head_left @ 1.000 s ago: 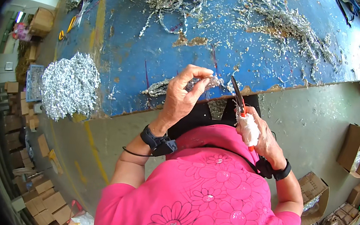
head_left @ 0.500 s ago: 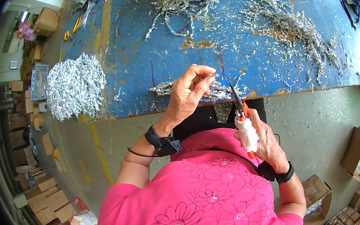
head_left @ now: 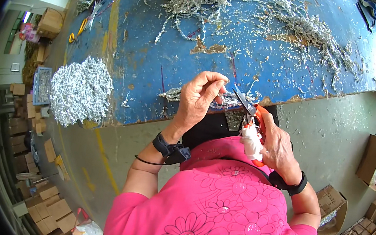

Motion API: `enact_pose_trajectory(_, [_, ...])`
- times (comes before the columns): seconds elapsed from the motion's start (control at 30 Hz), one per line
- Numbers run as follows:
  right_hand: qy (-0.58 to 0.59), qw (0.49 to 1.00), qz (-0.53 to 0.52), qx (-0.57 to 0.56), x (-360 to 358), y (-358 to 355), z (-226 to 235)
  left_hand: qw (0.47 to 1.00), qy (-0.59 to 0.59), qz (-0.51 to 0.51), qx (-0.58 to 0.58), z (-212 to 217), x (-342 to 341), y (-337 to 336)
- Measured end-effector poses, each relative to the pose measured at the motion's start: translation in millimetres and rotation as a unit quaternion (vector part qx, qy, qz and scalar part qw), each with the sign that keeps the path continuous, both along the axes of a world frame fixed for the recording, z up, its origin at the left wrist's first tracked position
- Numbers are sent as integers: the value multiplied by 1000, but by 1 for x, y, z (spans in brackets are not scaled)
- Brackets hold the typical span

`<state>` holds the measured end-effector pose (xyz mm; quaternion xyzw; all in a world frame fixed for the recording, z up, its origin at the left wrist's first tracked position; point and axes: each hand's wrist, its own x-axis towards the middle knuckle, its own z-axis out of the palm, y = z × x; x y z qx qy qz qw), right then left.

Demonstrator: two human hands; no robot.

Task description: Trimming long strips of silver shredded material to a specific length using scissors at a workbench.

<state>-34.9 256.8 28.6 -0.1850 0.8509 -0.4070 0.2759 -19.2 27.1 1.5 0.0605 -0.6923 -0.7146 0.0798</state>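
Left hand [head_left: 200, 95] over tinsel bundle [head_left: 227, 103], thumb-index pressed together; right hand [head_left: 276, 145] near bundle's right end, fingers round scissors [head_left: 249, 107]

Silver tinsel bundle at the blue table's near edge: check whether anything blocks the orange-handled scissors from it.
Nothing visible blocks the orange-handled scissors from the right end of the silver tinsel bundle; the left hand covers its middle.

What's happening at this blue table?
A person in a pink top is working with silver tinsel-like strands. Their right hand holds orange-handled scissors, blades angled toward the left hand, whose thumb and index finger are pinched together; any strand between them is too small to tell. A thin silver bundle lies along the near edge of the blue table, partly behind the left hand.
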Motion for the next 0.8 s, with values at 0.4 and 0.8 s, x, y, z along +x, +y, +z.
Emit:
enact_pose_trajectory(0.4, [42, 999, -2, -12, -1, -3, -2, 988, 49, -27, -143, -1, 1, 3])
enact_pose_trajectory(0.8, [88, 996, 0, -1, 1, 3, -12, 995, 20, -24, -99, -4, 3, 5])
